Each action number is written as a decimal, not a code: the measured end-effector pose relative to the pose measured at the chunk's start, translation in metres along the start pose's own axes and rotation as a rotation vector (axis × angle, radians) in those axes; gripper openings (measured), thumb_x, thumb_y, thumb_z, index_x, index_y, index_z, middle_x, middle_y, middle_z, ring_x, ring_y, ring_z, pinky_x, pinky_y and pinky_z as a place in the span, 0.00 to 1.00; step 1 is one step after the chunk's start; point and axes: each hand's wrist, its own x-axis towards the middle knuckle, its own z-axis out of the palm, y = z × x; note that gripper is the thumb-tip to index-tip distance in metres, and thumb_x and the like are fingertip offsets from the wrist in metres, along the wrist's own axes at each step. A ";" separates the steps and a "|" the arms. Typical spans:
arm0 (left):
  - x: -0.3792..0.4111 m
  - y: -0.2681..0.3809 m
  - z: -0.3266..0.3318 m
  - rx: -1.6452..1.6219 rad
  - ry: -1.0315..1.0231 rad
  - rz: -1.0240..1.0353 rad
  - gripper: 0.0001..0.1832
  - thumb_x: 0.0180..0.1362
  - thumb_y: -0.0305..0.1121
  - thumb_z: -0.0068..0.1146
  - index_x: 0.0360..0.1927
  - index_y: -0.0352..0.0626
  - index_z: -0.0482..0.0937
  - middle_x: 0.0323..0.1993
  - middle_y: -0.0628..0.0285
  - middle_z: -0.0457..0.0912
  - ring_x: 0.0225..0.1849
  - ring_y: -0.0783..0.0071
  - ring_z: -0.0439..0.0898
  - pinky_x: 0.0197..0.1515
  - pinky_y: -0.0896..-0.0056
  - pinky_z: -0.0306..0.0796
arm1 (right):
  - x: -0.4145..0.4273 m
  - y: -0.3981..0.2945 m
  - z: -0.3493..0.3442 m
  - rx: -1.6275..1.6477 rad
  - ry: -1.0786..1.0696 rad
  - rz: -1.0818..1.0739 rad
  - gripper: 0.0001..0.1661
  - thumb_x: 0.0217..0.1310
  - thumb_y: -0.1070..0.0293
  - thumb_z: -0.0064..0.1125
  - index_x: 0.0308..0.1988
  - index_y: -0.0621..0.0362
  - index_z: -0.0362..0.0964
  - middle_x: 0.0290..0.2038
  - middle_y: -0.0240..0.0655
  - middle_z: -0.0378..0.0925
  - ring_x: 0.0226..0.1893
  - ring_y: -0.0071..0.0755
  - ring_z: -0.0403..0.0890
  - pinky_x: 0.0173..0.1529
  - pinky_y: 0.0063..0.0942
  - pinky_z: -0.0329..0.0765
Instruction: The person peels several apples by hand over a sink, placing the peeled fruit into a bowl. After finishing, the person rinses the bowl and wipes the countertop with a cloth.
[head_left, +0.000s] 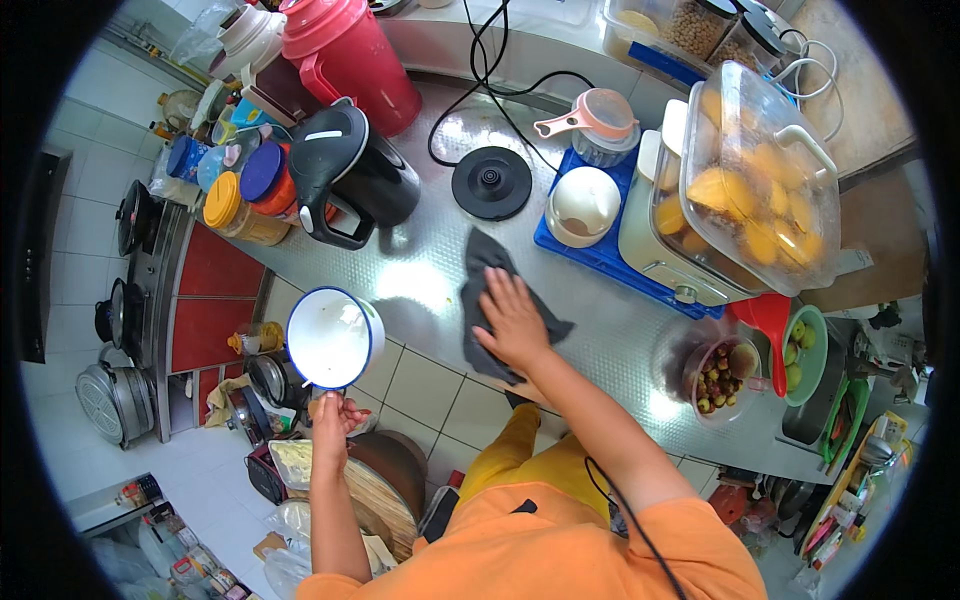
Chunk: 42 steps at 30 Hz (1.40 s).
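Note:
My left hand (340, 412) grips a white enamel mug (330, 341) with a blue rim, held out past the counter's front edge. Its mouth faces me and the inside looks white and bare. My right hand (514, 319) lies flat on a dark grey cloth (480, 289), fingers slightly spread, pressing it against the steel countertop (615, 330). One end of the cloth reaches toward a round black kettle base (491, 184). The black electric kettle (356, 176) stands off its base, to the left.
Thermos flasks (352, 60) and lidded jars (244, 210) crowd the left. A blue tray (600, 259) carries a white cup (585, 206) and an electric steamer (697, 247) holding yellow pieces. Farther right are a fruit container (724, 382) and a red ladle (772, 337). Black cables (480, 82) cross the back.

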 end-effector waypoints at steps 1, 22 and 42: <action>0.002 0.001 0.003 -0.002 -0.012 0.016 0.16 0.72 0.46 0.39 0.37 0.44 0.69 0.29 0.64 0.75 0.29 0.75 0.77 0.38 0.69 0.78 | 0.022 -0.007 0.014 -0.008 0.018 -0.041 0.35 0.61 0.46 0.54 0.58 0.62 0.69 0.73 0.47 0.47 0.74 0.47 0.45 0.76 0.45 0.41; 0.074 0.009 0.130 0.075 -0.234 -0.030 0.17 0.72 0.46 0.37 0.36 0.44 0.69 0.29 0.65 0.72 0.27 0.77 0.73 0.36 0.68 0.77 | -0.117 0.100 -0.068 -0.171 0.138 0.353 0.31 0.50 0.57 0.58 0.54 0.60 0.72 0.70 0.49 0.55 0.71 0.54 0.52 0.73 0.51 0.49; 0.049 -0.035 0.094 0.139 -0.198 -0.050 0.27 0.71 0.51 0.40 0.65 0.43 0.62 0.44 0.55 0.80 0.35 0.71 0.79 0.40 0.69 0.76 | -0.137 0.101 -0.064 -0.363 0.540 0.791 0.30 0.54 0.57 0.60 0.54 0.61 0.71 0.61 0.50 0.66 0.65 0.59 0.60 0.70 0.56 0.52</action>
